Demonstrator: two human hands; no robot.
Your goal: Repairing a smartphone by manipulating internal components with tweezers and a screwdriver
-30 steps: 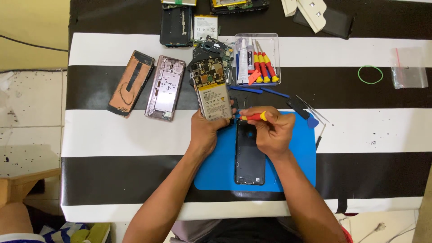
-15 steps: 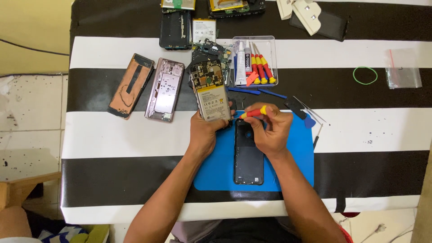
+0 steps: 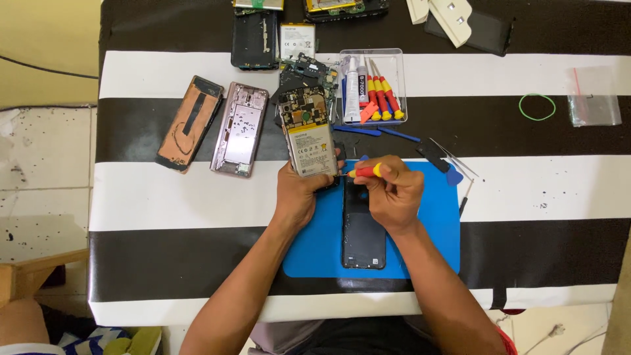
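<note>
Phone repair workshop: opened phones [image 3: 306, 129], screwdriver tray [image 3: 373, 85], blue work mat [image 3: 434, 217] on striped tabletop [image 3: 164, 217].

Bright, even daylight; soft short shadows; sharp focus; faint glare on dark stripes.

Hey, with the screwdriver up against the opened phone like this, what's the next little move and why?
Probably seat the tip and turn. The right hand holds the red and yellow screwdriver level, tip at the lower right edge of the opened phone, which the left hand steadies. The screw itself is too small to see.
</note>
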